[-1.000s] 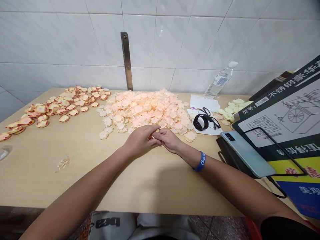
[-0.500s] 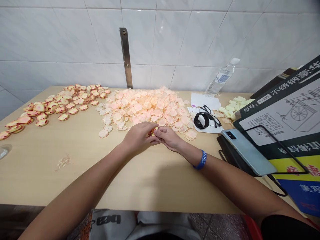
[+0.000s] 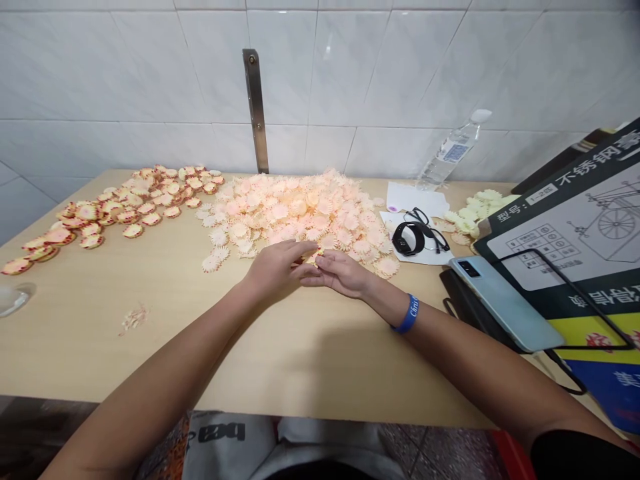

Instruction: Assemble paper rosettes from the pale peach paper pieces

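The left hand (image 3: pixel 274 267) and the right hand (image 3: pixel 343 275) meet in the middle of the desk (image 3: pixel 150 353), just in front of a big pile of pale peach frilly discs (image 3: pixel 295 213). A small frilly disc (image 3: pixel 313 257), yellow with a bit of red at the edge, sits between them. Only a little of it shows, because the fingers cover most of it.

The grip of each hand is closed on this small disc. The left fingers reach over it from one side, and the right thumb and fingers press on it from the other side. The disc is up off the desk, held near the front edge of the pile.

In the last moment, the hands have moved only a little. The fingers have spread out and slid along each other, and the disc now sits a bit further to the right. The piles have not changed in any way I can see.

Red-edged discs (image 3: pixel 133 207) lie in a long trail on the left side of the desk. Pale yellow-green discs (image 3: pixel 473 217) lie in a small heap on the right. A blue wristband (image 3: pixel 407 315) sits on the right wrist. Near that hand are a phone (image 3: pixel 505 303), a black band (image 3: pixel 407 239), and glasses (image 3: pixel 427 230) on white paper.
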A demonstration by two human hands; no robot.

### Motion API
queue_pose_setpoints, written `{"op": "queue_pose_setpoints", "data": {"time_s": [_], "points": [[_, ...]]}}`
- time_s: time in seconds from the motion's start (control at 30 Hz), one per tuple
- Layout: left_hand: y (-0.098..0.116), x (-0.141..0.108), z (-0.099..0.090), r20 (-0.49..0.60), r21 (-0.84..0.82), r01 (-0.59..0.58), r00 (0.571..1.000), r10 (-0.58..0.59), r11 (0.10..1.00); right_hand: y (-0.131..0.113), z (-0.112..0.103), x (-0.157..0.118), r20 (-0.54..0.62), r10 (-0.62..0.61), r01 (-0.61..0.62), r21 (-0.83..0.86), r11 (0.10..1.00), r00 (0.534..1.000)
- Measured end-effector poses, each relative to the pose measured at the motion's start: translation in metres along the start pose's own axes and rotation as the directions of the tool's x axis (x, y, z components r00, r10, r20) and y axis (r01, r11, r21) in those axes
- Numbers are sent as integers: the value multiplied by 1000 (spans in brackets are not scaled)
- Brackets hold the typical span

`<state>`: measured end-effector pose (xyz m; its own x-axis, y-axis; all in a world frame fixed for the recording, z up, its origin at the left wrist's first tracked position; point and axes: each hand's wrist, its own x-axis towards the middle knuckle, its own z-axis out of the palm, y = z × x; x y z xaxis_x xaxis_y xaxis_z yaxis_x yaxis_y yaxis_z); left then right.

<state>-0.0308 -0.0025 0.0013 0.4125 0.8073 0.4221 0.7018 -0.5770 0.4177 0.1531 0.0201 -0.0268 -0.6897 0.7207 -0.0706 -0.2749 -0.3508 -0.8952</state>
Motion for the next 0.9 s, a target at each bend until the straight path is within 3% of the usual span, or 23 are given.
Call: {"op": "queue_pose_setpoints", "data": {"time_s": [0.17,0.27,0.4,0.6,0.73,0.9], "points": [[4,0,-2,-28,-62,90,995,-92,994,-2,-1,2,-47,-9,12,48,999,999],[5,0,-3,30,-122,54,998,-50,991,-1,0,3,-50,13,-11,34,999,999],[1,2,-2,24,-91,55,998,-53,994,-1,1,2,-47,12,-12,0,1000,999],[4,1,2,24,-95,-129,991,131,987,4,5,5,-114,-45,29,-140,990,993],[5,1,5,74,-79,-114,990,120,990,7,6,6,-91,-80,58,-223,973,993],[4,-1,6,58,-80,-66,996,71,995,5,4,4,-53,-63,53,-165,985,997]]}}
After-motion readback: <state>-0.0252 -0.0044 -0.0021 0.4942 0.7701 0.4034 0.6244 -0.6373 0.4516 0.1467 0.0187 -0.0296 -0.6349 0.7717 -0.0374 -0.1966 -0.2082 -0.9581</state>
